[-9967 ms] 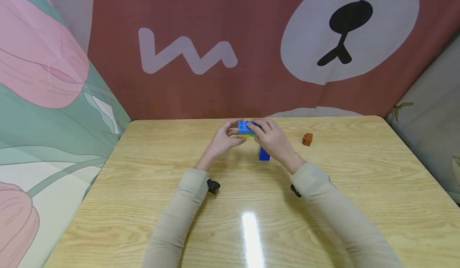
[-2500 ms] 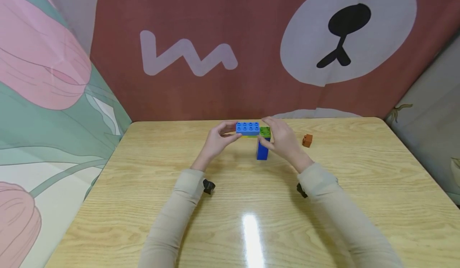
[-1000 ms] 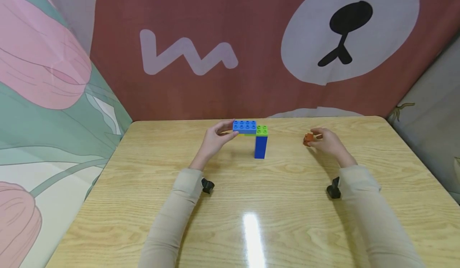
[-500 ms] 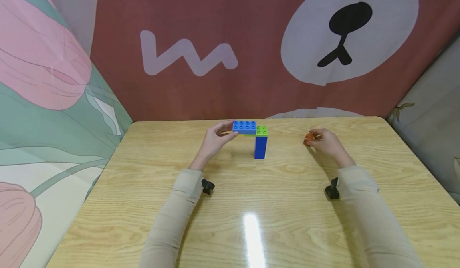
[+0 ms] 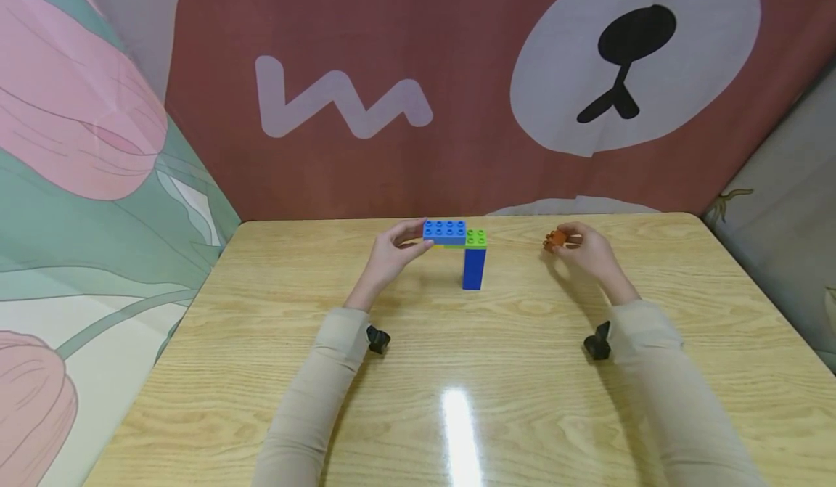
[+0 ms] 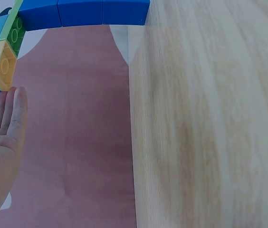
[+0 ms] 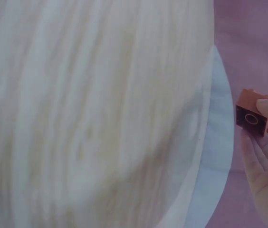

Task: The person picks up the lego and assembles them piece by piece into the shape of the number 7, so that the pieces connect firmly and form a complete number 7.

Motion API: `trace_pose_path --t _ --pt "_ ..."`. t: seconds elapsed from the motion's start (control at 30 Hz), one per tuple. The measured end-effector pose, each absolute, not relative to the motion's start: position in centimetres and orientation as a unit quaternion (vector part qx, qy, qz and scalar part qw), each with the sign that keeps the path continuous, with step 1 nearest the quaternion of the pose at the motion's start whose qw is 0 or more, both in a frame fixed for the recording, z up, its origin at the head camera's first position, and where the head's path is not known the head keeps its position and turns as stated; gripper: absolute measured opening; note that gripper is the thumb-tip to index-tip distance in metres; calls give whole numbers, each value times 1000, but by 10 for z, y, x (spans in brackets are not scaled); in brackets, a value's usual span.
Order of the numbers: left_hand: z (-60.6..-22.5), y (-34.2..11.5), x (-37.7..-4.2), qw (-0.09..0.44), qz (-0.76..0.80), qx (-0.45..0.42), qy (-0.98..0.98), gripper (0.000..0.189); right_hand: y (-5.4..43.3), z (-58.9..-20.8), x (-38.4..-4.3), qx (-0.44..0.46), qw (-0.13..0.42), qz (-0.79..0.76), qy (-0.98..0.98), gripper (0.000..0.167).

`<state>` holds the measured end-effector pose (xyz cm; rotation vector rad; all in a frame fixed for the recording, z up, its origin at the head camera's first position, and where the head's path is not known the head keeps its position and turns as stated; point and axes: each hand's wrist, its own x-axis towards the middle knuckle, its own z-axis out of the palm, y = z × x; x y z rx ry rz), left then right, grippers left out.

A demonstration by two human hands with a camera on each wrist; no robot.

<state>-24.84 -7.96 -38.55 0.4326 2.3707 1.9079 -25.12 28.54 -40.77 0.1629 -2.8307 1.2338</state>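
My left hand (image 5: 390, 255) grips the left end of a light blue toy building brick (image 5: 445, 233) between thumb and fingers. That brick overhangs to the left of an upright column of dark blue bricks (image 5: 473, 269), topped by a green brick (image 5: 477, 237). Beneath the light blue brick, the left wrist view shows a yellow brick (image 6: 2, 66) beside the green one. To the right, my right hand (image 5: 596, 256) pinches a small orange brick (image 5: 556, 239) above the tabletop. Its hollow underside faces the right wrist camera, and the thumb covers part of its side.
The column stands on a wooden table (image 5: 418, 356) near its back edge. Behind it hangs a reddish-brown curtain (image 5: 339, 175) with a cartoon animal print. A floral curtain (image 5: 98, 255) borders the left side.
My right hand has left the column, taken hold of the orange brick, and raised it slightly from the table, turning it. The left hand keeps its grip on the light blue brick.
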Motion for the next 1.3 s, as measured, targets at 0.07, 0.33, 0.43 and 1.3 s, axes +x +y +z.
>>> trace_pose_path --t 0.07,0.33,0.43,1.3 --pt "-386 -80 -248 35 621 141 770 46 281 -405 -250 53 29 404 -913 49" --pt "-387 -80 -248 37 621 139 770 46 268 -392 -247 52 20 427 -903 51" --pt "-387 -80 -248 39 622 138 770 47 263 -388 -246 44 15 437 -898 51" --pt "-384 -80 -248 32 622 135 771 45 201 -359 -239 114 39 534 -837 45"
